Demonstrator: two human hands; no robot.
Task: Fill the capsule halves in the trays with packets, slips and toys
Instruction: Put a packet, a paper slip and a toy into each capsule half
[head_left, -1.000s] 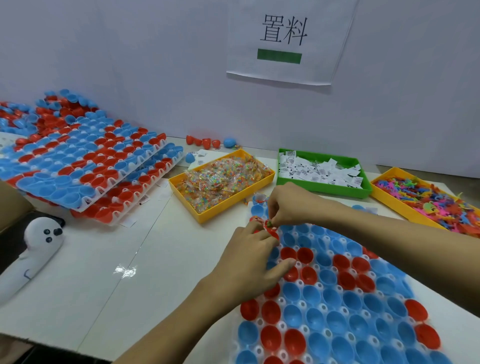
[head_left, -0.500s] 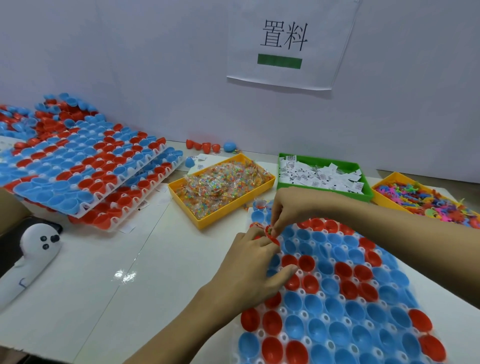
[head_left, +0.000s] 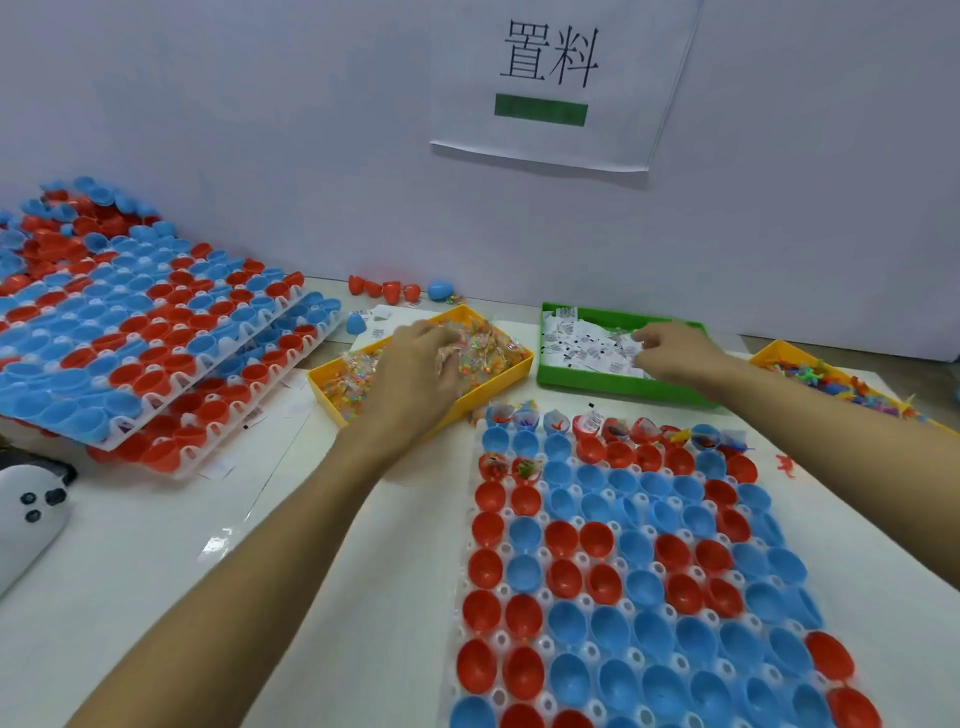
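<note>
Red and blue plastic capsule halves (head_left: 613, 571) sat mostly empty; left hand (head_left: 421, 364) clutched clear packets (head_left: 483, 348) in yellow bin (head_left: 498, 387); right hand (head_left: 675, 348) pinched white slips (head_left: 582, 348) at one o'clock; sign (head_left: 556, 78) read "置料".

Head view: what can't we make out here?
- Left hand over the yellow bin of packets: motion blur; whether it holds a packet cannot be told.
- Right hand in the green bin of slips: fingertips curl among the slips; a grip is unclear.
- Toy bin: partly behind the right forearm, cut by the right edge.
- Near tray: bottom rows cut off.
- Print on the slips: too small.
</note>
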